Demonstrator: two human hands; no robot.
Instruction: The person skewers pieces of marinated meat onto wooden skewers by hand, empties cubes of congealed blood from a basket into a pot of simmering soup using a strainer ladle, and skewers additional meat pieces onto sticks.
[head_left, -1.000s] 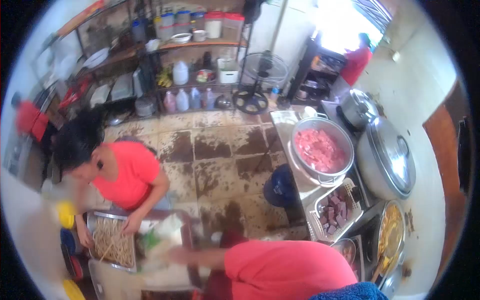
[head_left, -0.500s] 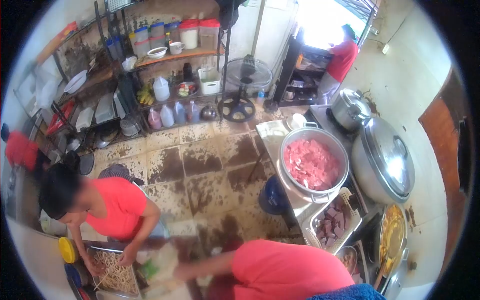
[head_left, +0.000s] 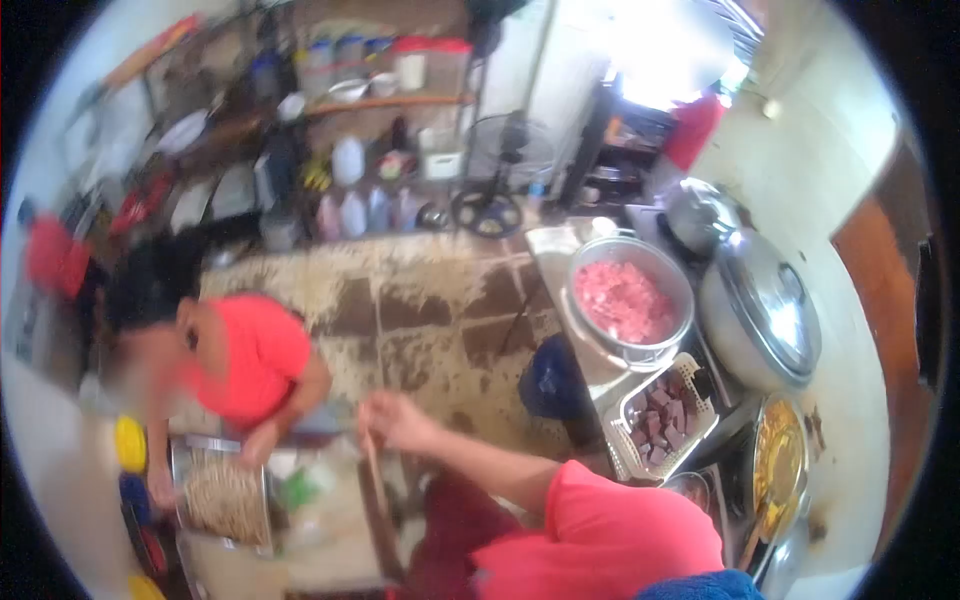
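My left hand [head_left: 398, 424] is raised at the end of my bare arm, over the right edge of the table [head_left: 330, 530]. Its fingers look curled together. A thin brown strip shows just below them; whether I hold it or it is the table edge is unclear. On the table, left of my hand, lie green leaves [head_left: 299, 489] and pale, blurred items. Further left, a co-worker in a red shirt [head_left: 250, 360] bends over a metal tray [head_left: 267, 505] of pale strips, with both hands at it. My right hand is out of view.
On the right stand a pot of pink meat [head_left: 630, 302], a white basket of dark chunks [head_left: 660, 418], a large lidded pot [head_left: 757, 315] and a pan of yellow food [head_left: 778, 455]. Behind are shelves [head_left: 390, 101] and a fan [head_left: 487, 212]. Two more people are in the background.
My left hand has moved from low over the table up towards its right edge, and my arm now angles upwards. The co-worker stays bent over the tray. The view has shifted and blurred.
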